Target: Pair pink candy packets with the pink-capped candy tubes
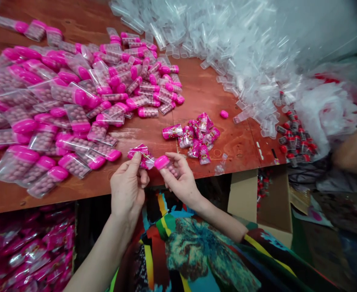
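Between the thumb and fingers of my left hand [128,184] is a printed pink wrapper [141,155], crinkled and partly clear. My right hand [181,178] is closed on a small clear candy tube [166,164] with a bright pink cap and pink balls inside. The tube's cap points at the wrapper's right end; whether they touch I cannot tell. Just beyond my right hand lies a small pile of pink wrapped packets [199,138]. To the left, a large heap of pink-capped tubes [81,97] full of pink balls covers the table.
Empty clear tubes [203,28] are piled at the back right of the reddish wooden table [196,87]. A loose pink cap [224,114] and small red-and-black tubes [297,140] lie rightward. Below are a cardboard box [244,194] and pink wrappers [35,251]. Another person's arm [355,142] is at right.
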The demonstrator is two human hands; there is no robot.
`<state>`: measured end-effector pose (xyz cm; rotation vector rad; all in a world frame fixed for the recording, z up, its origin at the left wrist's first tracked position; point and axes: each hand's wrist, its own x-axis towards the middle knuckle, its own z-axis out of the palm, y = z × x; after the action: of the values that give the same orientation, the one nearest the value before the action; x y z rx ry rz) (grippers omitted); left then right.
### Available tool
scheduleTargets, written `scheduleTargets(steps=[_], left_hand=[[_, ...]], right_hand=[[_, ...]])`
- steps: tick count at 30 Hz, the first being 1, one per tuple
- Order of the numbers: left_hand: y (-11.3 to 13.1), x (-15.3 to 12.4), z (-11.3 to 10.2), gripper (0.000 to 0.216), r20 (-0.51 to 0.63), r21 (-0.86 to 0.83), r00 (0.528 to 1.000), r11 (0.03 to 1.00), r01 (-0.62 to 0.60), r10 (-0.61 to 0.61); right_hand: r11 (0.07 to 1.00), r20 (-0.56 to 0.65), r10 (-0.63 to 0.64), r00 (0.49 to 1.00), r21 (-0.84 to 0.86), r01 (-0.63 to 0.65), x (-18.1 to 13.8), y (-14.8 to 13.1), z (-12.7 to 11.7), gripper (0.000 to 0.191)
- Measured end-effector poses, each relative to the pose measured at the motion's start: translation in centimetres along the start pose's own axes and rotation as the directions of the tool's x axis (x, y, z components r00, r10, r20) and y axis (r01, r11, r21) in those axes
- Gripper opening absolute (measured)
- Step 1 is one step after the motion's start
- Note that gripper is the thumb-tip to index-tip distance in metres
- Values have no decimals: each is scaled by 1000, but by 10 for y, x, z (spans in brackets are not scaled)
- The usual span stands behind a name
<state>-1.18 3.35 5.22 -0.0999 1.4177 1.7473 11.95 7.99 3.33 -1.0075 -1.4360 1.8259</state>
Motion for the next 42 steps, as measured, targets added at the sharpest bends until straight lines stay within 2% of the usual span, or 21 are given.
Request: scheduleTargets(steps=[3,7,11,15,17,20,22,24,26,29,31,35,42], left_hand=[[-2,-1,0,57,19,-7,1000,1000,5,-5],[-5,-4,1,56,82,-15,996,999,42,-41],[-3,-9,1,53,186,-4,973,991,137,-134],[-3,-11,-2,49,288,51,927,971,235,-239],[-3,-11,-3,49,313,68,909,961,267,-274],[-3,-9,-5,46,325,74,899,956,284,-293],[-2,-7,-5,45,329,45,905,962,269,-268],[-1,-6,-6,47,343,26,908,969,248,-241],[-1,-5,-7,53,371,56,896,969,240,-243],[-4,-6,-8,58,394,145,879,962,229,-269],[-7,-8,-8,57,372,187,888,959,214,-271],[-12,-12,-7,56,337,238,894,945,223,-296],[-13,-11,-9,59,481,353,835,931,96,-269]], right_hand=[[998,1,44,999,37,-44,-2,1,4,52],[989,60,94,994,110,-100,-3,2,7,58],[990,63,57,996,122,-64,-1,6,7,58],[999,78,23,997,35,-26,0,10,0,60],[997,100,-28,995,-68,35,0,9,-6,60],[948,126,-179,976,-243,205,-2,8,-14,61],[925,152,-230,961,-272,264,-4,6,-17,61],[963,200,-163,966,-179,200,-5,6,-17,55],[1000,267,-28,963,4,28,-6,6,-16,51],[939,351,134,927,254,-232,-2,6,-11,59],[922,340,164,926,280,-267,2,6,-9,68],[960,258,122,958,216,-180,10,6,-11,83],[851,433,252,865,326,-411,17,11,-23,91]])
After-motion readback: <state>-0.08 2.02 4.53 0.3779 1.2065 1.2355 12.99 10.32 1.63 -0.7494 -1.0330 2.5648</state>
